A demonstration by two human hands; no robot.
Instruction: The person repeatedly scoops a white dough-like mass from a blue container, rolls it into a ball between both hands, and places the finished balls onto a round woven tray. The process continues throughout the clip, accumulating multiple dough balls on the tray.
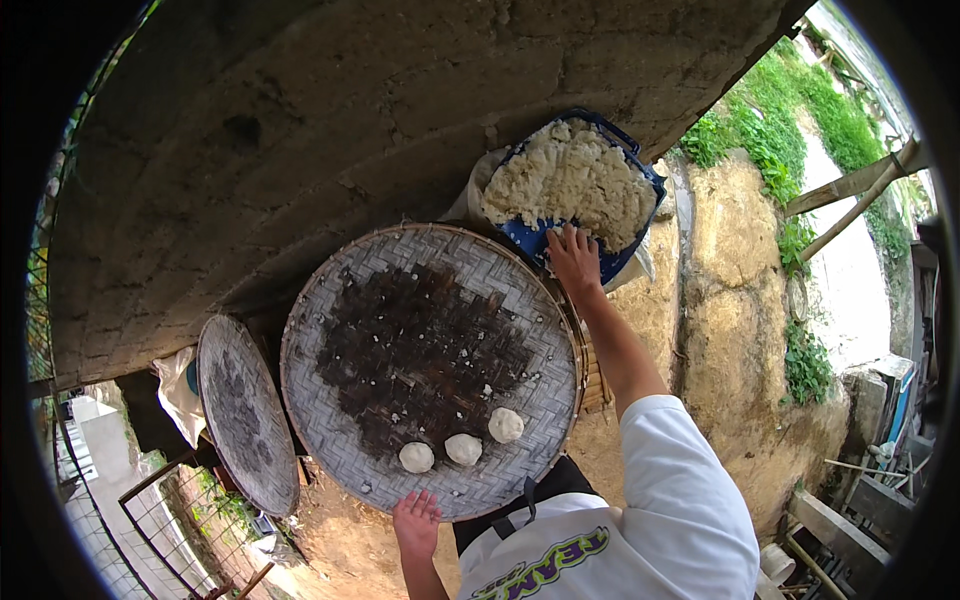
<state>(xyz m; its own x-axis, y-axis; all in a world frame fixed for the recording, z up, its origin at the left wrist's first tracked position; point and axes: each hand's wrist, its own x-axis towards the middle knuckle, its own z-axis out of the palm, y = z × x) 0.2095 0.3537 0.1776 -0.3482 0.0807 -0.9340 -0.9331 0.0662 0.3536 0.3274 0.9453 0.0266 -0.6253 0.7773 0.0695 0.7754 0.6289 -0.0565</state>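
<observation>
A round woven bamboo tray (545,340), dark and stained in its middle, is in front of me. Three whitish dough balls (463,449) lie in a loose row near its close edge, among small crumbs. Beyond the tray on the right, a blue plastic basin (524,238) holds a heap of pale, crumbly dough (580,180). My right hand (573,262) reaches over the basin's near side, fingers apart by the blue bottom, holding nothing that I can see. At the tray's close rim rests my left hand (417,518), open, its fingers stretched out and nothing in them.
A second woven tray (245,415) leans tilted on the left, beside a pale sack (178,395). A rough block wall (300,130) rises behind the trays. Dry earth and rock (735,290) lie to the right, with wooden planks (840,530) at the lower right.
</observation>
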